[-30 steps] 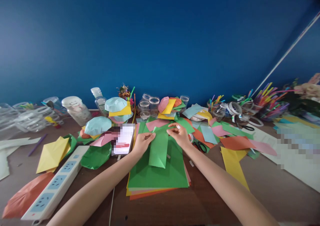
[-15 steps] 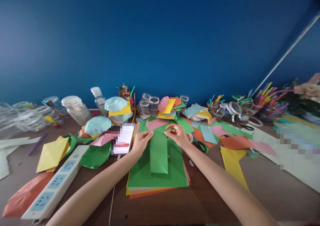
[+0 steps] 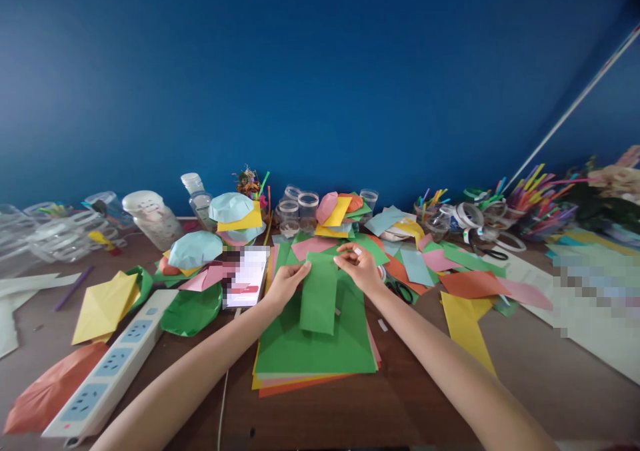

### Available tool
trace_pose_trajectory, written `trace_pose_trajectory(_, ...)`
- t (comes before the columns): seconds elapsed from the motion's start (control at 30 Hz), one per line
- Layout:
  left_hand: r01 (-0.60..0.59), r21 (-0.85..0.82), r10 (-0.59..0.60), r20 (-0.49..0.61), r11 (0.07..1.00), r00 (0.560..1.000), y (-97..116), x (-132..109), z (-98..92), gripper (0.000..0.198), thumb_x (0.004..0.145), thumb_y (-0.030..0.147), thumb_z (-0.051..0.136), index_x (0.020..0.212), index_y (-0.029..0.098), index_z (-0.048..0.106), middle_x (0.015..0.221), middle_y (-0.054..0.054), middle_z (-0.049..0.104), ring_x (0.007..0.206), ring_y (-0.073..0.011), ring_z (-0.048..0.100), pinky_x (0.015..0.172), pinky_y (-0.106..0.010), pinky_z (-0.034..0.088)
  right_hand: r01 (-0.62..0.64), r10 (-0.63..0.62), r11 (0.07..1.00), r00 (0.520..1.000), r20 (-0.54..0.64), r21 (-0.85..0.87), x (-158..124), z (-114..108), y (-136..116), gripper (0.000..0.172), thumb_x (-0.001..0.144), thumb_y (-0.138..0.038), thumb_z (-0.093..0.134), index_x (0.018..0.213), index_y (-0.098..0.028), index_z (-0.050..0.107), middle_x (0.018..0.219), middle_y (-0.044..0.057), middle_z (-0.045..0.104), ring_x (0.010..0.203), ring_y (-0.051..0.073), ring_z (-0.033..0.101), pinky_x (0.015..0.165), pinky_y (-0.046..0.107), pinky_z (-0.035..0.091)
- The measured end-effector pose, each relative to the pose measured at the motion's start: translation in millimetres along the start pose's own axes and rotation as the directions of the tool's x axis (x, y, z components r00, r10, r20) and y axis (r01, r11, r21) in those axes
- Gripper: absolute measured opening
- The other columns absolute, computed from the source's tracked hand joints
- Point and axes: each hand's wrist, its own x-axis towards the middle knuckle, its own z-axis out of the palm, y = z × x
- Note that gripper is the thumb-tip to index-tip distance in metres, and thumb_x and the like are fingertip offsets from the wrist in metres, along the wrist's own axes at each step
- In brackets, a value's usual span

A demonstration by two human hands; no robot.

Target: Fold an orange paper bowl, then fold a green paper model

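A narrow green paper strip [image 3: 319, 298] hangs between my hands, its lower end over a large green sheet [image 3: 315, 358]. My left hand [image 3: 289, 283] pinches the strip's upper left edge between thumb and forefinger. At the upper right corner, the thumb and forefinger of my right hand [image 3: 361, 268] close on the same strip. A small white piece shows at the fingers of my right hand; I cannot make out what it is. Pink, yellow and orange sheets stick out beneath the large green one. Black-handled scissors [image 3: 401, 291] lie right of my right hand.
A phone [image 3: 249, 278] lies beside my left hand, and a white power strip [image 3: 113, 364] stretches along the left. Folded paper shapes [image 3: 195, 251] and clear jars [image 3: 308, 208] stand at the back. Paper scraps [image 3: 467, 331] and cups of coloured sticks [image 3: 543, 204] are at right.
The strip's lower end has risen a little, away from me. Both hands have shifted slightly to the right, still pinching its top corners.
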Motion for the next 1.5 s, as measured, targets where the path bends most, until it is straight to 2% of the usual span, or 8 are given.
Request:
trace_pose_trajectory(0.13, 0.024, 0.037, -0.028, 0.109, 0.999, 0.994, 0.4, -0.6, 1.1, 0.037, 0.066, 0.049, 0.066, 0.060, 0.012, 0.063, 0.053, -0.001, 0.058, 0.051, -0.0136, 0.052, 0.044, -0.021, 0.034, 0.030, -0.034, 0.998, 0.996, -0.079, -0.047, 0.9, -3.8, -0.1, 0.027, 0.072, -0.038, 0.063, 0.089, -0.020, 0.052, 0.064, 0.000, 0.063, 0.056, 0.015, 0.059, 0.052, 0.025, 0.045)
trace_pose_trajectory(0.27, 0.090, -0.090, -0.079, 0.120, 0.992, 0.990, -0.7, 0.4, -1.6, 0.038, 0.066, 0.048, 0.067, 0.067, 0.010, 0.064, 0.060, -0.005, 0.063, 0.051, -0.0143, 0.056, 0.047, -0.023, 0.040, 0.197, -0.234, 0.940, 0.966, -0.107, -0.278, -4.9, -5.4, -7.9, 0.017, 0.077, -0.028, 0.055, 0.092, -0.022, 0.056, 0.089, 0.005, 0.067, 0.082, 0.019, 0.063, 0.076, 0.033, 0.049)
trace_pose_trajectory(0.4, 0.123, -0.229, -0.096, 0.128, 0.966, 0.987, -3.0, 1.6, -4.1, 0.038, 0.068, 0.046, 0.068, 0.072, 0.008, 0.064, 0.065, -0.009, 0.065, 0.057, -0.0165, 0.060, 0.054, -0.026, 0.046, 0.376, -0.380, 0.793, 0.920, 0.092, -0.480, -10.5, -4.1, -14.7, 0.025, 0.078, -0.017, 0.049, 0.098, -0.026, 0.061, 0.102, 0.004, 0.065, 0.098, 0.021, 0.058, 0.090, 0.039, 0.044)
trace_pose_trajectory(0.57, 0.123, -0.221, -0.103, 0.099, 0.968, 0.990, -1.6, 1.3, -4.1, 0.038, 0.067, 0.046, 0.068, 0.072, 0.008, 0.064, 0.065, -0.008, 0.065, 0.058, -0.0166, 0.061, 0.056, -0.026, 0.046, 0.506, -0.378, 0.788, 0.847, 0.373, -0.351, -17.7, 4.4, -18.3, 0.030, 0.073, -0.014, 0.054, 0.099, -0.028, 0.063, 0.103, 0.003, 0.066, 0.102, 0.022, 0.058, 0.091, 0.039, 0.044)
trace_pose_trajectory(0.8, 0.087, -0.141, -0.087, 0.007, 0.986, 0.996, 0.9, 4.2, -2.3, 0.041, 0.069, 0.048, 0.063, 0.095, 0.016, 0.061, 0.089, -0.006, 0.066, 0.069, -0.0158, 0.063, 0.055, -0.023, 0.047, 0.120, -0.105, 0.988, 0.984, 0.144, -0.099, -13.6, 8.1, -23.0, 0.029, 0.070, -0.025, 0.063, 0.098, -0.022, 0.056, 0.079, 0.002, 0.066, 0.067, 0.017, 0.063, 0.062, 0.029, 0.051)
trace_pose_trajectory(1.03, -0.041, -0.142, 0.046, 0.032, 0.989, 0.998, 3.2, 0.1, 1.1, 0.048, 0.074, 0.051, 0.058, 0.107, 0.016, 0.054, 0.094, -0.007, 0.064, 0.077, -0.0161, 0.062, 0.058, -0.022, 0.049, -0.301, 0.286, 0.954, 0.908, 0.305, 0.003, -3.0, 5.6, -12.1, 0.044, 0.054, -0.020, 0.074, 0.091, -0.018, 0.051, 0.055, -0.009, 0.050, 0.044, 0.008, 0.049, 0.045, 0.020, 0.040)
trace_pose_trajectory(1.27, -0.065, -0.017, 0.065, 0.018, 0.998, 0.998, 0.0, -0.8, 5.5, 0.042, 0.062, 0.036, 0.074, 0.091, 0.012, 0.058, 0.084, -0.007, 0.068, 0.073, -0.0200, 0.065, 0.067, -0.031, 0.053, -0.342, 0.316, 0.939, 0.892, 0.323, 0.028, -6.7, 9.7, -11.4, 0.035, 0.059, -0.029, 0.072, 0.086, -0.019, 0.053, 0.055, -0.006, 0.055, 0.048, 0.009, 0.051, 0.044, 0.020, 0.039)
trace_pose_trajectory(1.5, 0.011, -0.073, 0.004, 0.207, 0.997, 0.978, -0.9, -3.6, 7.9, 0.046, 0.059, 0.032, 0.077, 0.095, 0.010, 0.059, 0.083, -0.008, 0.070, 0.073, -0.0212, 0.066, 0.068, -0.032, 0.054, -0.232, 0.224, 0.972, 0.962, 0.155, 0.037, -3.3, 9.4, -5.1, 0.032, 0.065, -0.034, 0.069, 0.089, -0.018, 0.054, 0.067, -0.002, 0.060, 0.055, 0.010, 0.055, 0.050, 0.021, 0.041)
